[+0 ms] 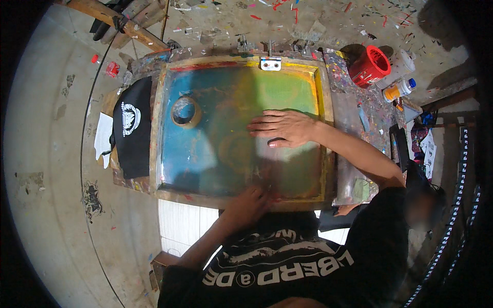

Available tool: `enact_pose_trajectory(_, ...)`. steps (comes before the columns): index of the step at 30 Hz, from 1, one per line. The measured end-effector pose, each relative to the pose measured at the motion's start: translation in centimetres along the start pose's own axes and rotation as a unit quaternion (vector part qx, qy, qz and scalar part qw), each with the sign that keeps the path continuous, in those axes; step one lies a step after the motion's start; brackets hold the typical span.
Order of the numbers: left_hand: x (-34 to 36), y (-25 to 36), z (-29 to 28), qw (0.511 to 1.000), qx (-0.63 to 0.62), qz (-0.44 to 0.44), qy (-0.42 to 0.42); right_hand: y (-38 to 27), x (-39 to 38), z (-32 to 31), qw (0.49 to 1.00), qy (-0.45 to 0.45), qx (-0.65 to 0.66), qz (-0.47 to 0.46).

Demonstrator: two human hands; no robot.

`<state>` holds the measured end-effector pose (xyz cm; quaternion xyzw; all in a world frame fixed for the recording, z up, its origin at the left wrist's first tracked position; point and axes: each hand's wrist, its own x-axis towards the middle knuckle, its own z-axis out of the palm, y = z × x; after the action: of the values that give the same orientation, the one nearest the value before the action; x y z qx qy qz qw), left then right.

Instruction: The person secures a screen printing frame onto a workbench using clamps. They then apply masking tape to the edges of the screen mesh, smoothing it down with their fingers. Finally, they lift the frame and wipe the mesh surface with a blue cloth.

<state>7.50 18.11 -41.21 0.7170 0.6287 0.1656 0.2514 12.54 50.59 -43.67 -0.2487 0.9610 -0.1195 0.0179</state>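
A wooden-framed printing screen (155,128) lies in front of me, its mesh (221,118) blue-green on the left and yellow-green on the right. My right hand (284,128) rests flat on the mesh right of the middle, palm down and fingers pointing left. At the near rim, my left hand (249,203) is in shadow with its fingers curled over the wood; the fingertips are hard to make out. A brown roll of tape (187,124) sits on the mesh at the upper left. A metal hinge clamp (270,63) holds the far rim.
Left of the screen lie black fabric (134,154) with a white print and a white paper piece (103,136). On the paint-spattered table (349,110) at right stand a red bucket (362,72) and a blue-capped bottle (394,92). Another person's blurred head (423,208) shows at far right.
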Motion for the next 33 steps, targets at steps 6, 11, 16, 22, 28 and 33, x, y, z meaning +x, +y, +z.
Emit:
enact_pose_trajectory(6, -0.8, -0.2, 0.6, 0.997, -0.06, -0.001, 0.042, -0.1, 0.2, -0.8, 0.999, -0.036, 0.006, 0.03)
enact_pose_trajectory(11, -0.6, -0.2, 0.1, 0.997, -0.067, 0.01, 0.046, 0.6, -0.2, -0.9, 0.996, -0.052, -0.018, 0.076)
enact_pose_trajectory(16, 0.6, -0.5, -1.4, 0.997, -0.074, 0.009, 0.023, 0.4, -0.2, -0.4, 0.993, -0.027, -0.056, 0.104)
enact_pose_trajectory(22, 2.6, -0.5, -1.3, 0.999, 0.027, -0.026, -0.035, -2.5, -0.5, -0.4, 0.987, -0.054, -0.129, 0.075)
enact_pose_trajectory(28, 2.8, -1.3, -0.2, 0.997, 0.066, -0.004, -0.041, -3.6, -1.2, -0.5, 0.998, -0.023, 0.031, 0.04)
enact_pose_trajectory(33, 2.7, -1.0, 1.0, 0.992, 0.112, -0.006, -0.05, -1.6, 1.9, -2.7, 0.994, 0.034, 0.027, 0.101)
